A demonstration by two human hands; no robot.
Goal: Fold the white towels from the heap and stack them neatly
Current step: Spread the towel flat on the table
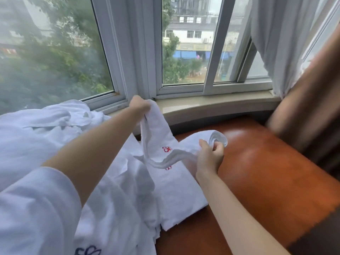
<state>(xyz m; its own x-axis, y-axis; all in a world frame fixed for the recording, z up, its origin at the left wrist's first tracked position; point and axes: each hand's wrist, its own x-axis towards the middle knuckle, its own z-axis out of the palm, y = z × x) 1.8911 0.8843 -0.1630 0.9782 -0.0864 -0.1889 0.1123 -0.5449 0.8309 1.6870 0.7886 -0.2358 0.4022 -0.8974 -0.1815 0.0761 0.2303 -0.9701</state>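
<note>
Towel in hand: we've got one white towel (pixel 158 137) stretched in the air between both hands, bunched lengthwise so it's more of a rope than a sheet. It hangs over the seat, just in front of the window sill, with a red embroidered mark (pixel 167 149) showing near its middle.

Left hand: our left hand (pixel 140 104) is up high and reaching forward, fingers curled tight round the top end of that towel. It's a proper grip, nothing loose.

Right hand: our right hand (pixel 209 157) is lower and closer to us, pinching the other end, thumb and fingers (pixel 219 146) closed on the gathered edge.

Rolled towel: right behind the right hand there's a rolled towel (pixel 211 138) lying on its side on the seat, spiral end facing right. Can't tell if the fingers are touching it or just in front of it.

Flat towel: under the hanging one, a flat towel (pixel 176 192) lies spread on the seat, another red mark peeking out at its far end.

Heap: the heap (pixel 46 126) of crumpled white towels sits to the left, running from the window down toward us, partly under our left arm. One bit at the bottom edge has blue stitching (pixel 88 250).

Seat: it's all on an orange-brown leather seat (pixel 266 162), shiny, bare on the right side.

Surroundings: the window sill (pixel 211 103) curves along behind the seat, with a white-framed bay window (pixel 143 52) above it. A sheer white curtain (pixel 276 43) and a brown curtain (pixel 312 98) hang at the right.
</note>
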